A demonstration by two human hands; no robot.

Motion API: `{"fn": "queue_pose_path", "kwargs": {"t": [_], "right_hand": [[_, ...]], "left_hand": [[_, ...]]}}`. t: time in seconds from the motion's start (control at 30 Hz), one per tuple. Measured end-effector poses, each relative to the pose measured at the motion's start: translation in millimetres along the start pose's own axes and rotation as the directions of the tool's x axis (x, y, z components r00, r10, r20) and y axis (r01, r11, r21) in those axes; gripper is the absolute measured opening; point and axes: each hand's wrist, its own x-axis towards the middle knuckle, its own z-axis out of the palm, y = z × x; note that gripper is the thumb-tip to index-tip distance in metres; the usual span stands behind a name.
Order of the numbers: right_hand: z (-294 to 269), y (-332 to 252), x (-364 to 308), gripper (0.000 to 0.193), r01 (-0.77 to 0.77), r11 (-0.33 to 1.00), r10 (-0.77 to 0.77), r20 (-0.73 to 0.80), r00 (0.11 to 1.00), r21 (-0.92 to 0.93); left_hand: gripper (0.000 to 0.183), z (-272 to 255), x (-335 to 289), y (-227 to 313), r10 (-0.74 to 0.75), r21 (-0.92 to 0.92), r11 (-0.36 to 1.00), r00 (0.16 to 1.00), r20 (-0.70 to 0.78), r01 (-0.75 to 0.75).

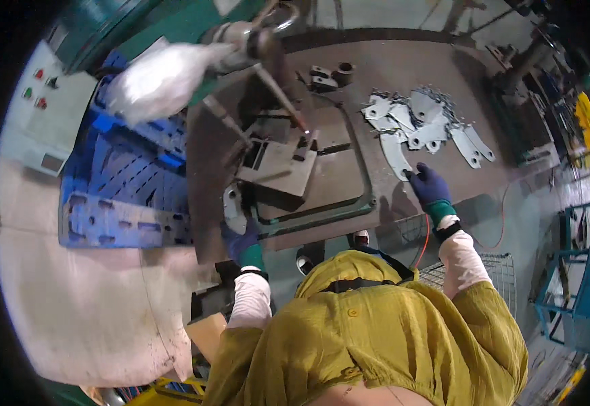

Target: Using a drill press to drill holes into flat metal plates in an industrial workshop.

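Observation:
My left hand (241,242), in a dark blue glove with a green cuff, is closed on the lower end of a flat grey metal plate (234,208) with a hole in it. That plate stands up beside the left edge of the machine's bed. My right hand (430,184), gloved alike, pinches the near end of a curved metal plate (394,153). The plate's far end reaches a loose pile of similar metal plates (420,115) on the brown table. Between my hands sits a grey block-shaped fixture (281,172) on the machine bed.
Two long lever handles (280,98) rise over the fixture. A white plastic-wrapped bundle (163,78) hangs at the upper left, above a blue pallet (122,176). A control box (41,111) stands far left. An orange cable (423,243) hangs by my right arm, near a wire basket (491,271).

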Motion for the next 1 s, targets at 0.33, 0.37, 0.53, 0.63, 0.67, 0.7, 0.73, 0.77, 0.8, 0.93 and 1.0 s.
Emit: {"fn": "queue_pose_path", "kwargs": {"t": [0.33,0.37,0.53,0.63,0.67,0.7,0.73,0.77,0.8,0.93,1.0], "right_hand": [[14.6,2.4,41.4,0.070,-0.064,0.877,0.068,-0.009,0.998,-0.477],[25.8,11.1,46.0,0.070,-0.082,0.853,0.068,-0.046,0.997,-0.515],[54.1,22.9,58.2,0.067,-0.038,0.853,-0.097,-0.229,0.969,-0.520],[52.6,35.6,71.0,0.044,-0.084,0.950,0.050,-0.120,0.992,-0.299],[53.3,40.5,76.5,0.039,-0.132,0.974,0.113,-0.111,0.987,-0.183],[36.8,9.5,72.2,0.029,-0.085,0.976,0.093,0.029,0.995,-0.200],[35.1,7.0,74.8,0.029,-0.053,0.980,0.059,0.022,0.998,-0.193],[33.1,6.6,76.0,0.028,-0.025,0.982,0.028,0.012,1.000,-0.186],[30.9,4.6,75.0,0.028,0.008,0.983,-0.007,0.004,1.000,-0.182],[4.8,-22.4,55.5,0.023,0.148,0.937,-0.181,-0.076,0.981,-0.316],[-21.4,-35.5,33.6,0.018,0.342,0.820,-0.389,-0.008,0.921,-0.460]], "left_hand": [[0.100,2.7,32.2,-29.2,-0.113,0.226,0.971,0.984,0.136,0.080],[0.102,1.2,34.0,-30.4,-0.135,0.255,0.963,0.977,0.163,0.091],[0.107,-23.3,19.7,-14.4,-0.134,0.200,0.971,0.991,-0.015,0.134],[0.094,-43.5,-1.2,27.0,-0.121,0.208,0.969,0.990,-0.075,0.134],[0.087,-49.1,-9.1,40.5,-0.153,0.233,0.960,0.988,-0.026,0.155],[0.079,-50.3,-20.0,31.8,-0.088,0.119,0.990,0.993,0.084,0.078],[0.072,-46.6,-25.8,33.1,0.024,-0.018,1.000,0.981,0.194,-0.021],[0.064,-43.0,-31.2,33.5,0.151,-0.165,0.981,0.945,0.289,-0.106],[0.057,-38.8,-36.6,32.7,0.281,-0.316,0.934,0.890,0.360,-0.168],[0.041,-8.5,-45.1,34.5,0.646,-0.583,0.732,0.633,0.427,-0.353],[0.041,-8.3,-52.6,56.0,0.595,-0.614,0.768,0.560,0.577,-0.183]]}}
